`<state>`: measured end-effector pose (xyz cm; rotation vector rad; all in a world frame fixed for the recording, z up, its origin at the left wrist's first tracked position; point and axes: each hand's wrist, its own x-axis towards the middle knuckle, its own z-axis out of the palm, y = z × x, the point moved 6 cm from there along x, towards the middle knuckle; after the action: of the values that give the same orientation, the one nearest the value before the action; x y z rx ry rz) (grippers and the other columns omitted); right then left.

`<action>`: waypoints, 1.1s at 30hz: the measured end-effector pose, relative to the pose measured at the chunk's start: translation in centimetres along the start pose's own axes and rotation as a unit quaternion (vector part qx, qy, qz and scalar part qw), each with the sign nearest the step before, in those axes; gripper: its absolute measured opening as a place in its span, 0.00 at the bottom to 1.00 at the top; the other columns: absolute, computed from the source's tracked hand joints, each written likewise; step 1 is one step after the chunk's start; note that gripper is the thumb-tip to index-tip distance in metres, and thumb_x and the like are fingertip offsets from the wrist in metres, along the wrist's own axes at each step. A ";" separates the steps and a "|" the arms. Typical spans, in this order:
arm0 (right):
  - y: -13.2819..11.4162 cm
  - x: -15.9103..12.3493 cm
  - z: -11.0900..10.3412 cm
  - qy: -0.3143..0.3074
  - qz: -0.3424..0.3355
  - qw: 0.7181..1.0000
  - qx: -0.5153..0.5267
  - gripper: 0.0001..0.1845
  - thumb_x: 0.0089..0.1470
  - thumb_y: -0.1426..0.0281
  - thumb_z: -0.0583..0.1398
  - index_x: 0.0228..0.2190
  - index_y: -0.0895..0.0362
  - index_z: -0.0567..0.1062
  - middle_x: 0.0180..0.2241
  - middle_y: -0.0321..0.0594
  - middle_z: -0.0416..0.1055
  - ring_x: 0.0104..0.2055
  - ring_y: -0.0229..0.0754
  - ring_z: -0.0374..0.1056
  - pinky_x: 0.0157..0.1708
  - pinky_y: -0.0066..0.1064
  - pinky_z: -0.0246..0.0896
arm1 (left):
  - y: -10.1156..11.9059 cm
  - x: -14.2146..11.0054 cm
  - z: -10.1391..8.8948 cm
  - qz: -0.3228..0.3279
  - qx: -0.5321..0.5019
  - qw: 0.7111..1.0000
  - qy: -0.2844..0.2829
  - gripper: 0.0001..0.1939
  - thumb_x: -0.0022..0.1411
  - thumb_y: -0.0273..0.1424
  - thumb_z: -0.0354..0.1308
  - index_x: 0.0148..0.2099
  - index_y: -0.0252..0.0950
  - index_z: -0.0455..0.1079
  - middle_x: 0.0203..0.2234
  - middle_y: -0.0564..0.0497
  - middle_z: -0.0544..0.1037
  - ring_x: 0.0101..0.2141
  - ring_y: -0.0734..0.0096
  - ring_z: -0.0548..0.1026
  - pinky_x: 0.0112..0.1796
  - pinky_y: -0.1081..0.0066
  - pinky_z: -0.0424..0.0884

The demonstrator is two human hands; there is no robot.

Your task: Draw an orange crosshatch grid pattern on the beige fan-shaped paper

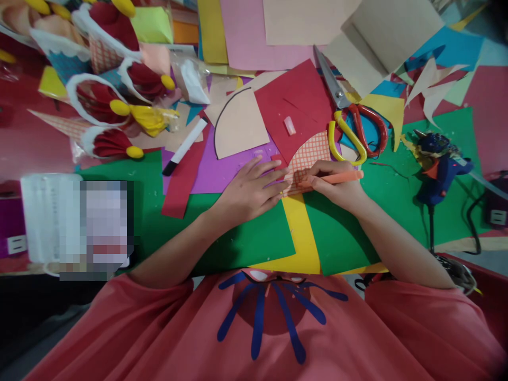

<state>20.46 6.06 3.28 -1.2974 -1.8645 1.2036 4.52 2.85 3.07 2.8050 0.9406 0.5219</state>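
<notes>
My right hand point(337, 185) grips an orange marker point(346, 177), its tip down on a peach paper piece point(311, 153) covered in an orange grid. Spread flat, my left hand point(256, 185) touches the left edge of that piece with its fingertips. A plain peach paper sector point(243, 124) with a black curved edge lies just beyond my left hand. To its left rests a black-and-white marker point(185, 146). A small pink cap-like piece point(289, 126) sits on red paper point(283, 90). Scissors point(340, 100) with yellow and red handles lie beyond my right hand.
Paper cones point(105, 98) with red and white trim crowd the far left. A blue glue gun point(440, 169) with a cord is at right. Coloured sheets and scraps, including green paper point(246, 238), cover the table. A pixelated object point(106, 222) lies at left.
</notes>
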 end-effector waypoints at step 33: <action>-0.1 0.1 -1.2 0.077 -0.009 0.997 0.002 0.07 0.51 0.66 0.62 0.31 0.56 0.78 0.32 0.39 0.78 0.34 0.39 0.73 0.35 0.31 0.68 | 0.4 0.0 0.2 0.013 -0.031 0.999 -0.035 0.15 0.69 0.32 0.46 0.53 0.38 0.68 0.51 0.49 0.74 0.57 0.60 0.66 0.58 0.54 0.60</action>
<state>21.38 6.53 3.89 -1.3284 -1.7601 1.0663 4.81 2.53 2.94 2.7636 0.8599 0.4446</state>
